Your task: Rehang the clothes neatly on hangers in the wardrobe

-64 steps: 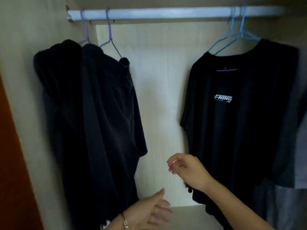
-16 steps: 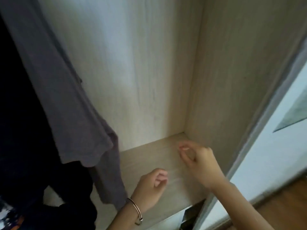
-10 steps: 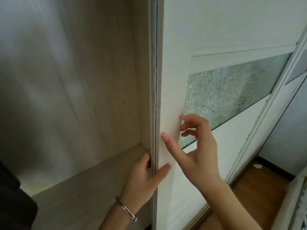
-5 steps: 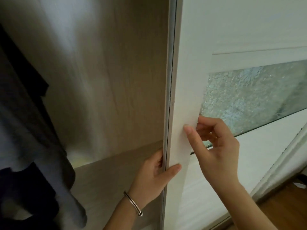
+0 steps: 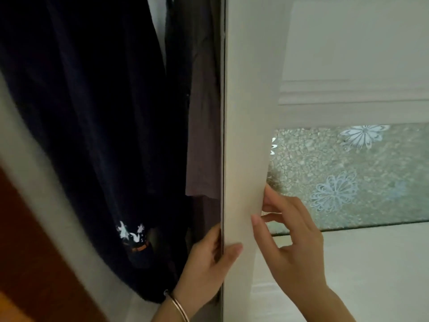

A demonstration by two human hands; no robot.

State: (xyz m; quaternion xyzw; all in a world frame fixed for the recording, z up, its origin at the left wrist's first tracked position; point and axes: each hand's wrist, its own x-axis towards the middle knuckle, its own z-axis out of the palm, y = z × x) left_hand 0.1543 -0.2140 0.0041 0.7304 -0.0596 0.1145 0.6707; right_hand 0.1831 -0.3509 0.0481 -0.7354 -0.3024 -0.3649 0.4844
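A white sliding wardrobe door [image 5: 246, 112] fills the right half of the view. My left hand [image 5: 206, 263] grips its left edge, fingers behind it and thumb on the front. My right hand [image 5: 292, 238] rests its fingertips on the door's frame beside the frosted glass panel [image 5: 348, 177]. Inside the narrow opening hang a dark navy garment [image 5: 92, 112] with a small white print near its hem and a grey garment [image 5: 202, 135] next to the door edge. No hangers or rail show.
The wardrobe's pale left side wall [image 5: 34, 182] runs diagonally at the left, with an orange-brown surface [image 5: 27, 263] beyond it. The glass panel carries white flower patterns.
The door has slid left with both hands on it, narrowing the opening. The bare wooden back wall and shelf are now covered, and the hanging clothes sit right beside the door edge.
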